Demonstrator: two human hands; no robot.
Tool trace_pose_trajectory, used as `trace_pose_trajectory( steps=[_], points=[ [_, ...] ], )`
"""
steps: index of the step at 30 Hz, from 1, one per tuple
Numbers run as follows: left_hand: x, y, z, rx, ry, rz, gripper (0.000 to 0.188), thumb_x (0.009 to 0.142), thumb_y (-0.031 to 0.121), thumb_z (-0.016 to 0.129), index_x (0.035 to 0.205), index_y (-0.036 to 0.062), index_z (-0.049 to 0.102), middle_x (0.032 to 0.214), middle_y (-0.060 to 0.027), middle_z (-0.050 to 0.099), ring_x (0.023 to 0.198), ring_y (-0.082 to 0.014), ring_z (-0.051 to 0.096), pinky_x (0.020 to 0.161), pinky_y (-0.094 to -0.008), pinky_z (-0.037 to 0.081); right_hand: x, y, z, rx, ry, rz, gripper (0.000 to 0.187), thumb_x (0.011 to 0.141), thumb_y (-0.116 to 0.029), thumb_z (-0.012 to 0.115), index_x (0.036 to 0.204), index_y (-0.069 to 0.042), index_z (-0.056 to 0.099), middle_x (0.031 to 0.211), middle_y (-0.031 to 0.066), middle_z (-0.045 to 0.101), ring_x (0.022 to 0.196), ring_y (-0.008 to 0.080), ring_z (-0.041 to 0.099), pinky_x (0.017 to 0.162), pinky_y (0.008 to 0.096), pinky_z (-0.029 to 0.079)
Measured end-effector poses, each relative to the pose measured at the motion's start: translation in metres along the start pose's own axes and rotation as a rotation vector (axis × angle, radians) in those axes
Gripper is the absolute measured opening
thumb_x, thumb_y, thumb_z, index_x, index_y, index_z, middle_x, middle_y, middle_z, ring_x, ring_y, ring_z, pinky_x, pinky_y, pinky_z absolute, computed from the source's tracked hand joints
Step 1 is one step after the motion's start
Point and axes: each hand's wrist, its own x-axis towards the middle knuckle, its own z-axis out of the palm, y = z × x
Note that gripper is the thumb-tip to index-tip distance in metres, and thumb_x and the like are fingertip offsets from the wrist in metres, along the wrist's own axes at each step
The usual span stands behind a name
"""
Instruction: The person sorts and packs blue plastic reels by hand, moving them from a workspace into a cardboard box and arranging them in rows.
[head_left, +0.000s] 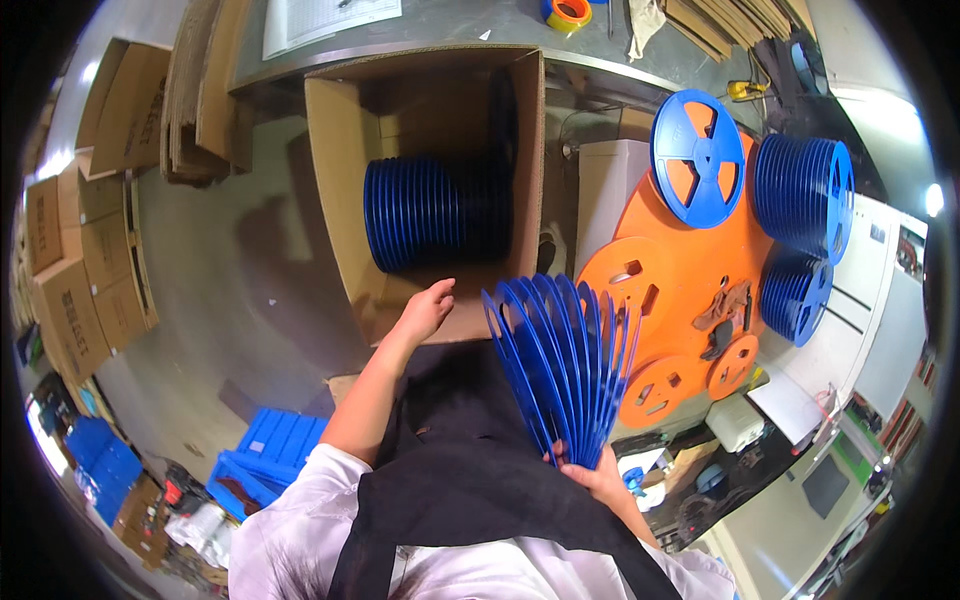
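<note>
My right hand (600, 481) grips a fanned stack of blue plastic reels (560, 365) by the lower edge, in front of my apron. The reels spread apart toward their upper ends. My left hand (428, 311) holds nothing and is held out near the close wall of an open cardboard box (322, 150), fingers loosely bent with a gap at the thumb. Inside the box lies a row of blue reels (415, 213) standing on edge, its right part in shadow.
At right an orange disc-shaped machine (690, 275) carries a blue reel (697, 158); two more reel stacks (800, 195) sit beyond it. A grey table (450, 30) with tape rolls (567, 12) borders the far side. Blue crates (265, 455) and cartons (75, 310) stand left.
</note>
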Motion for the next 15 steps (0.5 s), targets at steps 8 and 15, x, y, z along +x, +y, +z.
trace_pose_trajectory(
  steps=[8,15],
  points=[
    [0.223,0.018,-0.005,0.429,0.096,0.192,0.043,0.086,0.021,0.055,0.125,0.0031,0.055,0.117,-0.0210,0.061,0.110,-0.0346,0.058,0.094,-0.0397,0.047,-0.040,0.051,0.018,0.484,0.354,0.179,0.065,0.055,-0.008,0.073,0.115,0.001,0.050,0.099,0.0163,0.063,0.095,0.0278,0.062,0.089,0.0386,0.047],
    [0.387,0.024,0.044,0.811,0.017,0.227,0.051,0.083,0.025,0.058,0.130,0.0046,0.050,0.118,-0.0241,0.059,0.109,-0.0384,0.057,0.092,-0.0422,0.047,-0.066,0.130,-0.012,0.516,0.440,0.337,0.064,0.066,-0.009,0.063,0.125,0.006,0.044,0.099,0.0193,0.064,0.087,0.0258,0.065,0.082,0.0334,0.051]
  ],
)
